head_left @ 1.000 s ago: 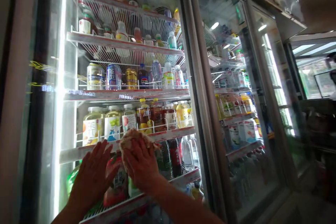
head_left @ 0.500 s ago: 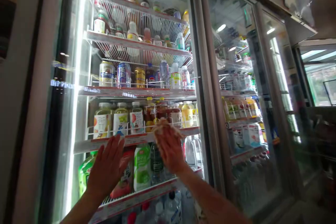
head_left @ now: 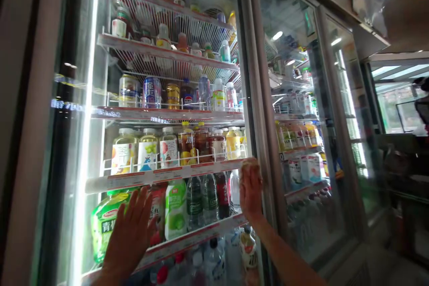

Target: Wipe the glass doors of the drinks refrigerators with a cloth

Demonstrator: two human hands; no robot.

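Observation:
In front of me is the glass door point(head_left: 174, 114) of a lit drinks fridge, with mirrored lettering reflected on it. My right hand point(head_left: 251, 192) presses a crumpled pale cloth point(head_left: 250, 163) to the glass, by the right door frame point(head_left: 258, 76). Only a small part of the cloth shows past the fingertips. At the lower left, my left hand point(head_left: 130, 228) is raised flat with fingers spread and holds nothing. It is close to the glass; whether it touches cannot be made out. A green bottle point(head_left: 103, 228) and a green-and-white bottle point(head_left: 176, 210) stand behind the glass near it.
Wire shelves point(head_left: 167, 53) inside carry several rows of bottles and cans. To the right stand more glass fridge doors point(head_left: 301, 143), with drinks behind them. A bright window point(head_left: 398, 107) is at the far right. A vertical light strip point(head_left: 87, 120) runs along the left side.
My right hand has moved right across the glass with the cloth, from mid-door to the right frame. My left hand stays raised, slightly lower in view. The view has shifted a little.

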